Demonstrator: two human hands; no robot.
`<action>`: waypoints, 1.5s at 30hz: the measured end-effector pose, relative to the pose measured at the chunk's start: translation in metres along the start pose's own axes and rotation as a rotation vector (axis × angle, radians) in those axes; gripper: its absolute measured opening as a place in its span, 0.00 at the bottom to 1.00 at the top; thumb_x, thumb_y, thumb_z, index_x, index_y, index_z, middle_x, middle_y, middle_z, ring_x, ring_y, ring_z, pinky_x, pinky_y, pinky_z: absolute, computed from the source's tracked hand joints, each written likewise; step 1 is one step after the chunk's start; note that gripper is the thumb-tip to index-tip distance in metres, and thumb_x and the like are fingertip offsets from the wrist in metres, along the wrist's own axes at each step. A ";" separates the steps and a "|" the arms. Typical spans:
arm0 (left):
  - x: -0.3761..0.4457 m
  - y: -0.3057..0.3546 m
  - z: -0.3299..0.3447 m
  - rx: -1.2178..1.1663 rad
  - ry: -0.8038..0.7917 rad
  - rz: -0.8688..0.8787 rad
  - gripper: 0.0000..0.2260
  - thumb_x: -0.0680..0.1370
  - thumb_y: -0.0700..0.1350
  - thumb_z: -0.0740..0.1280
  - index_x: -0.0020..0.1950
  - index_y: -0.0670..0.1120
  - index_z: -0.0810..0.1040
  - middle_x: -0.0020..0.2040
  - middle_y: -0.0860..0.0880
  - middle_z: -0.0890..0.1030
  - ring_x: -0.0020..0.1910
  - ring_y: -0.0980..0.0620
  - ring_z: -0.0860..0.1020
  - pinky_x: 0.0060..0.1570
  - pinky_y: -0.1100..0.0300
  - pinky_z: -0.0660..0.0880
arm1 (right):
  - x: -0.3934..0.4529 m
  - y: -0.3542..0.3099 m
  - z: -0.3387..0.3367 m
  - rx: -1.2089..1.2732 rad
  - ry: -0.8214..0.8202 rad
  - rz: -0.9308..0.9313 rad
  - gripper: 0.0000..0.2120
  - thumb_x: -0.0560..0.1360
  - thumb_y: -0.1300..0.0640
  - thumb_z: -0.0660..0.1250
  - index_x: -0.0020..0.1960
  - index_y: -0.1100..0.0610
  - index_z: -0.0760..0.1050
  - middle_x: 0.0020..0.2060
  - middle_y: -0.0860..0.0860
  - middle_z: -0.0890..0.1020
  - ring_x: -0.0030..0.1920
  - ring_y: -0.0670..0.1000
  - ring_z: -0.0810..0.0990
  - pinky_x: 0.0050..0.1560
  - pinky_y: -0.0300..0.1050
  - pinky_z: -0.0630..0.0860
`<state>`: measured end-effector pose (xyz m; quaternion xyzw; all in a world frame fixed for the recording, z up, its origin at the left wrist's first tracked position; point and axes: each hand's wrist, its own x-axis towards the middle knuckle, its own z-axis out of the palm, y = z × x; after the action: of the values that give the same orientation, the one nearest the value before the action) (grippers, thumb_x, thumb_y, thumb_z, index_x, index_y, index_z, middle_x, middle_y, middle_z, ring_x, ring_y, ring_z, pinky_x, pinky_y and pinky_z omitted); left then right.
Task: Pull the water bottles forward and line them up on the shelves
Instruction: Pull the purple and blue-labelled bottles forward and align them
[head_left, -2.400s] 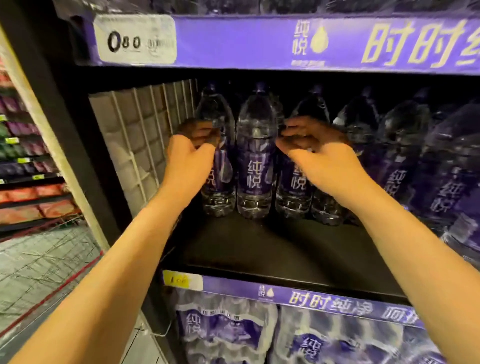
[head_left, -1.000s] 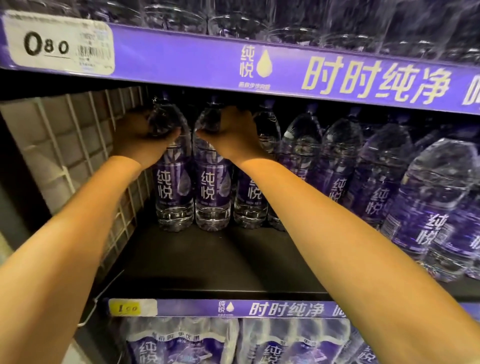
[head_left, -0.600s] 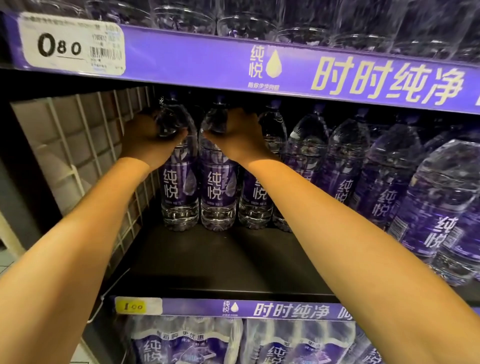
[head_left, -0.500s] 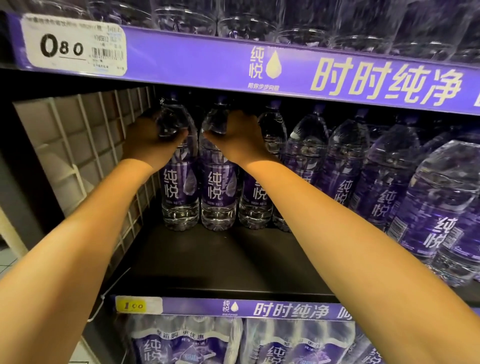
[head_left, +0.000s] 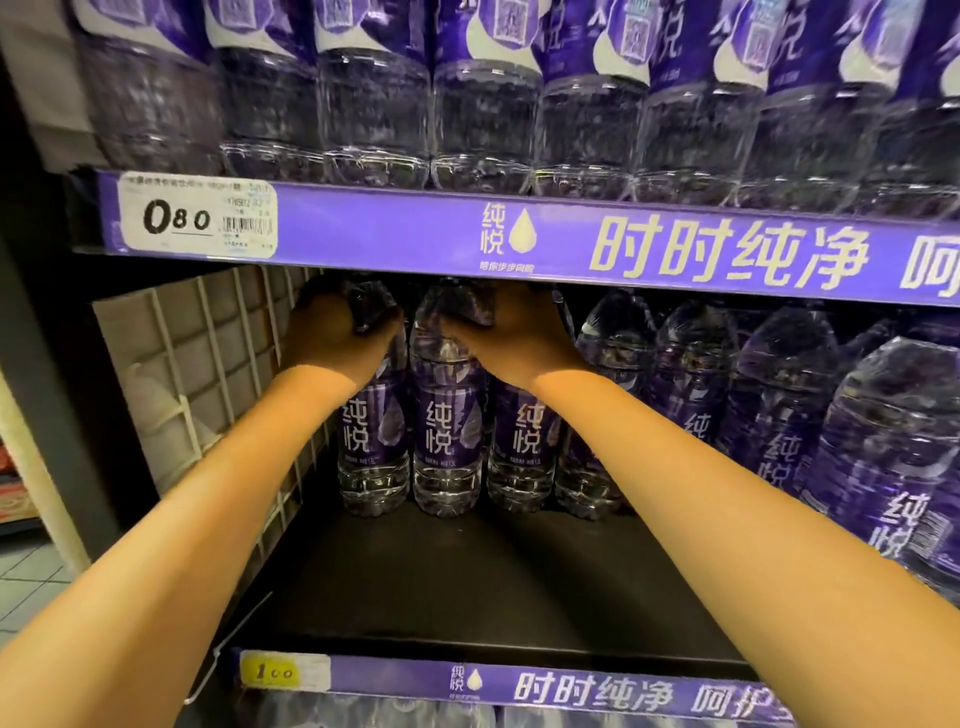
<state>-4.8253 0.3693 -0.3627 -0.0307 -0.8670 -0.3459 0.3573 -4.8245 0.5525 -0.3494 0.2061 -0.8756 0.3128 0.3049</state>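
Note:
Clear water bottles with purple labels stand at the back of a black shelf (head_left: 467, 587). My left hand (head_left: 332, 338) is closed around the shoulder of the leftmost bottle (head_left: 371, 447), next to the side grid. My right hand (head_left: 511, 338) grips the upper part of the second bottle (head_left: 447, 441); its fingers wrap the neck just under the shelf above. A third bottle (head_left: 522, 447) stands right beside them, partly behind my right wrist. More bottles (head_left: 779, 405) run in a row to the right, closer to the front.
A white wire grid (head_left: 208, 374) walls the shelf's left end. The upper shelf's purple rail (head_left: 571, 244) with a price tag hangs low over the bottle caps, with a full row of bottles (head_left: 467, 104) on top. A lower rail (head_left: 519, 686) marks the front edge.
Both hands stay on the same two bottles at the back left. The camera has tilted upward, bringing the upper shelf's bottles into view. The bottles' position has barely changed.

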 end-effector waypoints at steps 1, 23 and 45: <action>-0.001 0.004 0.001 0.016 0.011 -0.014 0.21 0.76 0.53 0.71 0.61 0.40 0.78 0.60 0.38 0.80 0.60 0.39 0.77 0.58 0.52 0.73 | -0.002 0.003 -0.005 -0.004 -0.006 0.007 0.23 0.76 0.46 0.71 0.65 0.58 0.75 0.60 0.55 0.79 0.62 0.56 0.75 0.51 0.32 0.61; -0.139 0.065 0.040 -0.727 -0.152 -0.148 0.14 0.74 0.56 0.71 0.59 0.57 0.79 0.53 0.60 0.83 0.54 0.63 0.80 0.52 0.65 0.73 | -0.162 0.078 -0.118 0.431 0.067 0.343 0.22 0.74 0.44 0.72 0.65 0.42 0.71 0.56 0.37 0.79 0.54 0.35 0.79 0.44 0.26 0.76; -0.261 0.088 0.013 -0.811 -0.225 -0.146 0.18 0.74 0.55 0.70 0.62 0.51 0.80 0.57 0.48 0.84 0.60 0.49 0.81 0.60 0.52 0.77 | -0.289 0.075 -0.146 0.685 0.094 0.372 0.20 0.74 0.52 0.73 0.64 0.47 0.75 0.59 0.44 0.82 0.60 0.44 0.81 0.56 0.31 0.76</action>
<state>-4.6128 0.4951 -0.4860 -0.1447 -0.6942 -0.6779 0.1939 -4.5957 0.7538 -0.4825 0.1191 -0.7280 0.6459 0.1965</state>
